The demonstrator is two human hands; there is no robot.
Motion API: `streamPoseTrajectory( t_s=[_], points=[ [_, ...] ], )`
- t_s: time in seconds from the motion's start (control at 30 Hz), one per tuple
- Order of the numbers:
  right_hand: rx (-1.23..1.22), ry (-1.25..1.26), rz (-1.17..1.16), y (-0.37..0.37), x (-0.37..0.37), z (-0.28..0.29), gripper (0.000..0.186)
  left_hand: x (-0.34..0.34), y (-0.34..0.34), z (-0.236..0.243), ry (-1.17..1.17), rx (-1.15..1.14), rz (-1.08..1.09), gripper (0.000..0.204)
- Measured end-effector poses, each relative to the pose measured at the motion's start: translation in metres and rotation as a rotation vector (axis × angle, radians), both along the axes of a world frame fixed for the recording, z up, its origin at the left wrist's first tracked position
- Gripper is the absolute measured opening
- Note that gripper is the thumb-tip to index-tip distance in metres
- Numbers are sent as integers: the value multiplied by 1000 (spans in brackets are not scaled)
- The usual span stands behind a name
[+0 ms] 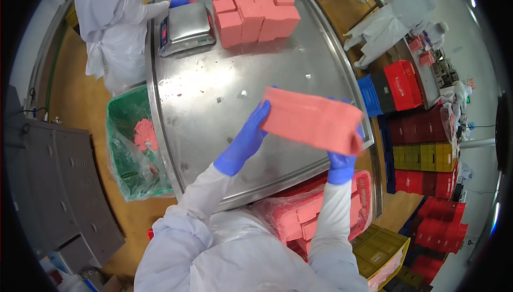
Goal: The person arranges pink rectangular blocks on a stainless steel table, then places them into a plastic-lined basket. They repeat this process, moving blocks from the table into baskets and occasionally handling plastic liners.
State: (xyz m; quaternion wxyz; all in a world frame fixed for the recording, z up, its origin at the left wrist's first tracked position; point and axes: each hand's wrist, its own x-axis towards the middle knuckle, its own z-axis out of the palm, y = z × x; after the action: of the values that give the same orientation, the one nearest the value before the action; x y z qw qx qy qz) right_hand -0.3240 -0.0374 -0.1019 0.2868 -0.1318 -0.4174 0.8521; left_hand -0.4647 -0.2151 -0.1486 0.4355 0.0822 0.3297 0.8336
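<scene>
Gloved left hand [247, 139] and right hand [342, 162] grip a pink slab [312, 120] by its ends above the steel table [224, 94], near stacked pink blocks [256, 11], a scale [186, 27] and red crates [422, 131].

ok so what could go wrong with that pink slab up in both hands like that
1. The pink slab is held in the air by its two ends only, left hand and right hand; its unsupported middle might sag or break.
2. It hangs over the steel table edge, so a slip could drop it toward the red crate or the floor.
3. The table shows wet smears; gloves may be slick.
</scene>
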Motion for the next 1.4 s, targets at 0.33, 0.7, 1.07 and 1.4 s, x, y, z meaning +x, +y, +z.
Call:
streamPoseTrajectory(
  t_s=[0.33,0.7,1.07,1.4],
  points=[
    [-388,-425,174,-7,-71,-92,48,-25,-1,-167,-608,167,24,54],
    [-93,-647,228,-34,-102,-169,45,-31,-6,-150,179,-582,-47,75],
    [-578,-599,77,-32,-75,-230,59,-36,-34,-157,277,-572,-160,94],
    [-445,-460,83,-48,-169,-263,39,-81,17,-273,531,-606,340,90]
  ],
)
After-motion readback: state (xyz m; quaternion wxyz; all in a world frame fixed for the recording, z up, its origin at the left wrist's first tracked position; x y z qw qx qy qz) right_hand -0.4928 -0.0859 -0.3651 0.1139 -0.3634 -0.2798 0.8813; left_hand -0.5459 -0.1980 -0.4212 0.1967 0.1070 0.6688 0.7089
